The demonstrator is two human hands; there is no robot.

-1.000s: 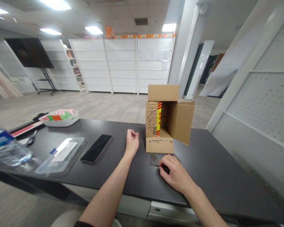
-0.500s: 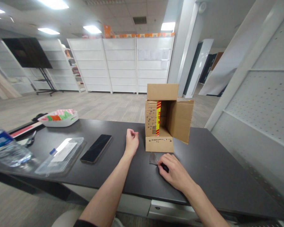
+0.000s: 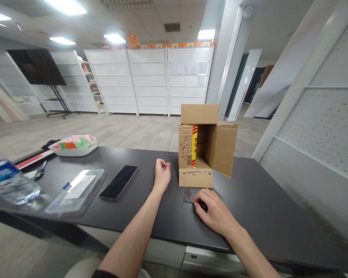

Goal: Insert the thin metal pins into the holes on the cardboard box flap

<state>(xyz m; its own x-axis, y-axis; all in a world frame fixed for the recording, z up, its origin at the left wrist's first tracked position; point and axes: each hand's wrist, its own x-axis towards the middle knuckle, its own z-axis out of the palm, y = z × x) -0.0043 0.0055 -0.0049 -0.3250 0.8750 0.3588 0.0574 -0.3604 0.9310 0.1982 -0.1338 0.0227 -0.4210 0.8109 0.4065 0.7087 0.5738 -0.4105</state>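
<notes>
My left hand (image 3: 162, 175) rests on the dark table, its fingers curled in together; whether they hold something small is hidden. To its right, my right hand (image 3: 214, 212) is curled low over the tabletop around a small black object (image 3: 203, 205), mostly covered by the fingers. The tips of that hand are right beside a row of thin metal nails or screws (image 3: 188, 195) lying side by side. Just behind them stands an open cardboard box (image 3: 186, 148) with yellow and red tape. Its lower front flap (image 3: 195, 181) carries rows of dark holes, and its side flap hangs out to the right.
On the left lie a black phone (image 3: 119, 182) and a clear plastic case (image 3: 75, 192) with a paper label. Farther left are a water bottle (image 3: 10, 181) and a white basket (image 3: 75, 150) with colourful wrapping. A perforated white panel (image 3: 330, 127) stands at the right.
Both hands keep the same places and curled shapes. Only the camera's view has shifted very slightly.
</notes>
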